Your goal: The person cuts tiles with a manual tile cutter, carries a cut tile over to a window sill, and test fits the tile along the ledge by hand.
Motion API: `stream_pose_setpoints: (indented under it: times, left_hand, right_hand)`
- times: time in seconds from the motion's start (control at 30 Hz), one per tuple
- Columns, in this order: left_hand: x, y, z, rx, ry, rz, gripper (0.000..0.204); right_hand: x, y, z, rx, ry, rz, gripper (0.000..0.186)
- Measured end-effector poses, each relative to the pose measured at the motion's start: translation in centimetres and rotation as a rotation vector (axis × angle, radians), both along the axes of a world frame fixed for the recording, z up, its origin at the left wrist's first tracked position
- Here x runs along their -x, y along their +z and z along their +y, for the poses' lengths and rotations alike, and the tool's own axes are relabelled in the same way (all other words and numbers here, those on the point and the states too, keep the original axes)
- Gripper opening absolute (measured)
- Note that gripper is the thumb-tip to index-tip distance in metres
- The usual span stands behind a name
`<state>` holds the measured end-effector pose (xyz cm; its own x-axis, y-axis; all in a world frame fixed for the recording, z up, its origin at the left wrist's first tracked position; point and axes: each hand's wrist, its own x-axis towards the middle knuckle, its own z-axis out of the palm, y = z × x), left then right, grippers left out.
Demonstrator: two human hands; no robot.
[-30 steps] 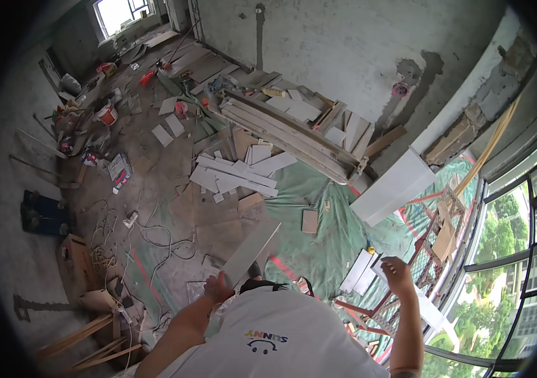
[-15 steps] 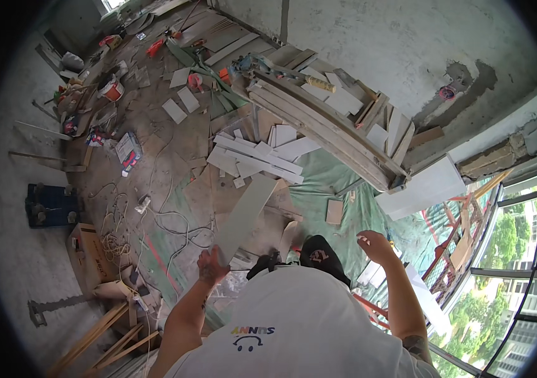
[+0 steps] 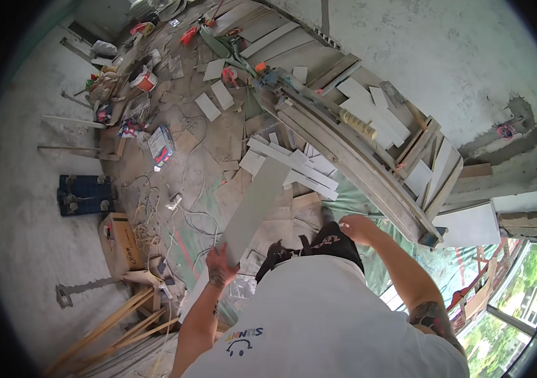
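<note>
My left hand grips the near end of a long grey tile strip that points away from me, over the littered floor. My right hand hangs free in front of my hip, fingers loosely curled, holding nothing. It is close to a long stack of boards and tile pieces that runs along the wall. My white shirt fills the bottom of the view.
Cut tile strips lie on the floor ahead. Cables, a cardboard box, a blue case, a bucket and wooden battens sit to the left. A white slab leans by the window at right.
The view has swung toward the wall and the board stack. My right hand has dropped from shoulder height to my hip. The left hand still carries the strip.
</note>
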<state>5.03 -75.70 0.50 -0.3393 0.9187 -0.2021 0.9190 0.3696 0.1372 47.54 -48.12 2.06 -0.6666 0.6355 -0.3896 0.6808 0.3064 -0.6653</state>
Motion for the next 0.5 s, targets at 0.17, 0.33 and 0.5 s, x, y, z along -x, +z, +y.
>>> stream_pose_setpoints:
  times: [0.17,0.33,0.5]
  left_hand:
    - [1.7,1.2,4.0,-0.050,-0.016,0.011,0.097]
    - [5.7,0.4,6.9,-0.011,-0.066,-0.064,0.096]
    - [10.1,-2.0,9.0,-0.094,-0.117,-0.090,0.096]
  right_hand:
    - [1.8,-0.6,8.4,-0.013,0.058,-0.075,0.027]
    - [4.6,-0.2,11.9,-0.064,-0.140,0.009,0.026]
    - [8.1,-0.3,8.4,-0.050,-0.185,-0.122,0.025]
